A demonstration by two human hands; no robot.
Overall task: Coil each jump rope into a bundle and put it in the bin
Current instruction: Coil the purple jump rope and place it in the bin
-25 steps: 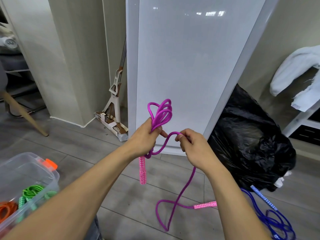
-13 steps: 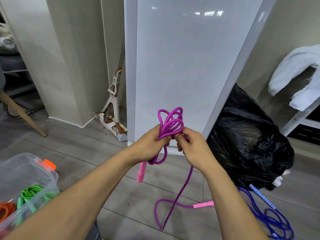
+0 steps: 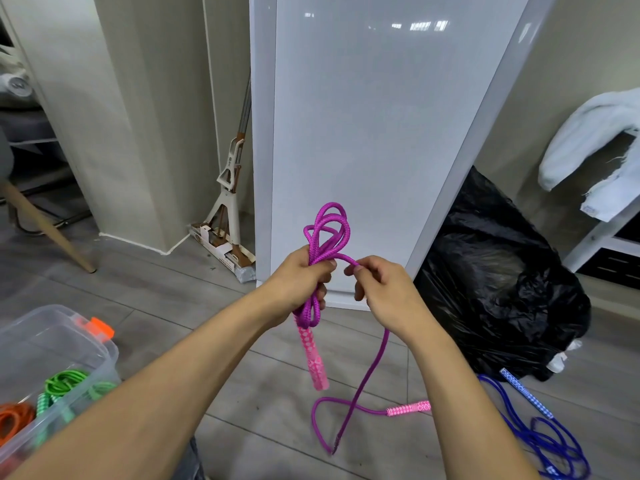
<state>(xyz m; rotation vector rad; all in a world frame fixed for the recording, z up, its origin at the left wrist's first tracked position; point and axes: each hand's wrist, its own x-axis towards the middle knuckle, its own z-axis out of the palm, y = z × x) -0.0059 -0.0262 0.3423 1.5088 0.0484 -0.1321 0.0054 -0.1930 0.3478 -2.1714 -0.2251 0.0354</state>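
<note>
A: Where is the purple rope point(image 3: 325, 237)?

B: Mostly in the air. The left hand point(image 3: 298, 282) is clenched round a bunch of its loops, which stick up above the fist. One pink handle point(image 3: 313, 358) hangs below it. Gripping the bundle at its waist keeps the loops from sliding apart.

A: And the right hand point(image 3: 384, 292)?

B: It pinches the strand just beside the left thumb, where it arcs over from the bundle. From there the strand drops to the floor point(image 3: 173, 299), where the slack and the second handle point(image 3: 410, 408) lie. That hand seems placed to feed the slack in for the next turn.

A: So the coil isn't done?

B: Judging by the loose length, no. The bin point(image 3: 41, 344) sits low at the left, within easy reach, with a green rope point(image 3: 65, 382) and an orange rope point(image 3: 14, 417) inside. A blue rope point(image 3: 540, 434) lies uncoiled at the right, by the bag point(image 3: 502, 289).
</note>
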